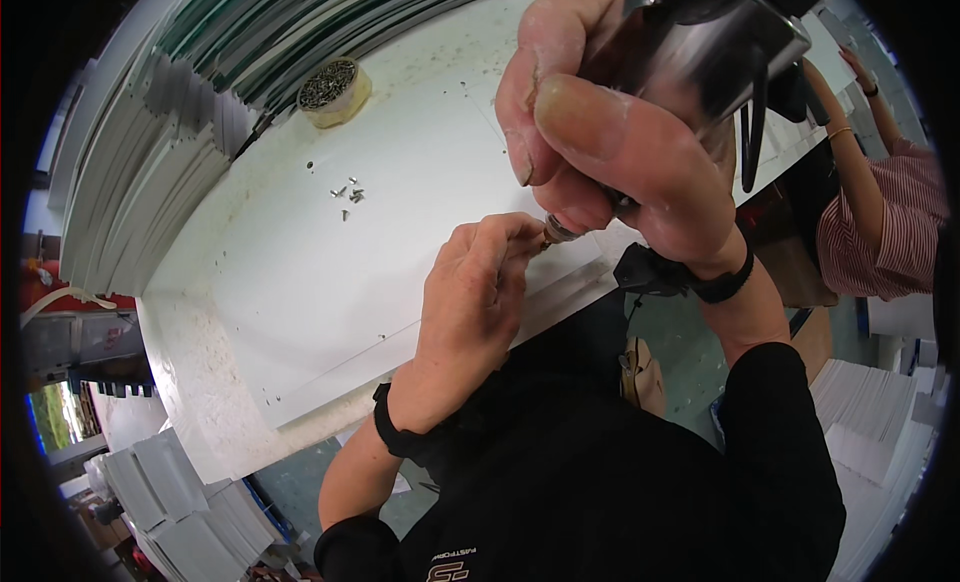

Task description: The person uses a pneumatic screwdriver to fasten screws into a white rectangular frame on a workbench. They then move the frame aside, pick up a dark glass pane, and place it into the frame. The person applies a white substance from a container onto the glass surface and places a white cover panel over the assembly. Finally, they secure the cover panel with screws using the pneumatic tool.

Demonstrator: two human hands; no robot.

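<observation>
My right hand (620,152) gripped the driver (720,42); left hand (480,282) pinched a screw at its tip (560,230). Spare screws (348,194) lay far left on the panel (330,282), so fastening looked unfinished.

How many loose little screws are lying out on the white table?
About 5 loose screws, clustered mid-table below the round tub of screws; one sits slightly apart. The hands may hide more.

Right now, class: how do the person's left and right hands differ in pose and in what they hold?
The left hand is low over the white sheet, pinching something small at the tool's tip. The right hand is raised, wrapped around a metal power tool. Both wear black wrist straps.
</observation>
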